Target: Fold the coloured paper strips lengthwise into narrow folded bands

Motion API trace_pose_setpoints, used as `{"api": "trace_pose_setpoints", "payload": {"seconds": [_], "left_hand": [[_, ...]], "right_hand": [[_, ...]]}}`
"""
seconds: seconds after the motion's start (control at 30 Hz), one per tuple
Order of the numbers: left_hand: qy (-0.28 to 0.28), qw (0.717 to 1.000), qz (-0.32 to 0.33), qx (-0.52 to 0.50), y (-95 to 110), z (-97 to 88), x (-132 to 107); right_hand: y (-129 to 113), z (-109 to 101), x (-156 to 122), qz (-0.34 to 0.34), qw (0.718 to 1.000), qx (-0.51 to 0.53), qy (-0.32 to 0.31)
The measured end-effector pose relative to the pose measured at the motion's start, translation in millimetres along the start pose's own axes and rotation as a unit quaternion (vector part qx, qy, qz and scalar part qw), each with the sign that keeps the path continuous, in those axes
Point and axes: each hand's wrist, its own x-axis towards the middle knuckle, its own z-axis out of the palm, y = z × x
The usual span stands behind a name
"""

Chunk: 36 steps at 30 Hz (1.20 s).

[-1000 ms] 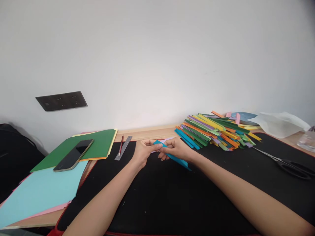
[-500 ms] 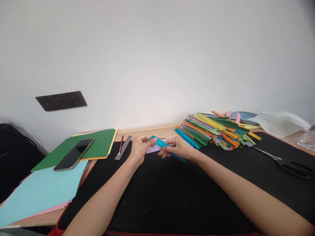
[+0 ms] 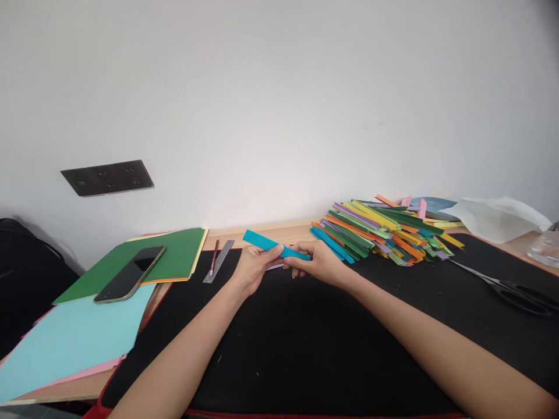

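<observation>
Both hands meet over the far middle of a black mat [image 3: 305, 349]. My left hand [image 3: 255, 269] and my right hand [image 3: 318, 263] each pinch a blue paper strip [image 3: 271, 244], which juts out to the left past my left thumb. A pale lilac paper piece [image 3: 275, 266] peeks out under the strip between the hands. Fingers of both hands are closed on the strip.
A heap of coloured paper strips [image 3: 379, 230] lies to the right, with scissors [image 3: 506, 288] and white tissue [image 3: 493, 218] beyond. On the left lie a metal ruler [image 3: 219, 261], a red pencil [image 3: 215, 257], stacked paper sheets [image 3: 74, 337] and a phone [image 3: 131, 273].
The blue strip has slid leftward through my hands, from hanging down-right below my right hand to sticking out past my left hand. Both hands stayed in about the same place.
</observation>
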Motion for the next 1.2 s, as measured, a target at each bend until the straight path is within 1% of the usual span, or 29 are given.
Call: {"api": "trace_pose_setpoints", "payload": {"seconds": [0.07,0.23,0.47,0.57,0.83,1.0,1.2], "left_hand": [[-0.013,1.000,-0.001,0.000,-4.9,-1.0,-0.4],[0.015,1.000,-0.015,-0.023,-8.1,-3.2,0.8],[0.008,0.999,-0.006,-0.046,-11.4,-3.6,2.0],[0.016,0.999,-0.006,-0.047,-11.9,-3.0,1.8],[0.025,0.999,-0.006,-0.047,-13.4,-3.3,1.9],[0.016,0.999,-0.003,-0.047,-10.8,-0.7,0.6],[0.017,0.998,-0.006,-0.055,-11.7,-1.6,0.2]], "right_hand": [[-0.2,1.2,-0.4,-0.004,1.000,-0.013,0.007],[-0.4,2.8,-0.6,-0.004,1.000,-0.021,0.020],[2.1,3.3,0.3,-0.008,0.999,-0.030,0.033],[3.1,3.9,0.5,-0.011,0.999,-0.033,0.042],[1.1,3.9,-0.4,-0.016,0.998,-0.054,0.036],[-2.1,1.8,-1.9,-0.029,0.996,-0.079,0.039],[3.8,1.3,-1.8,-0.038,0.994,-0.100,0.036]]}}
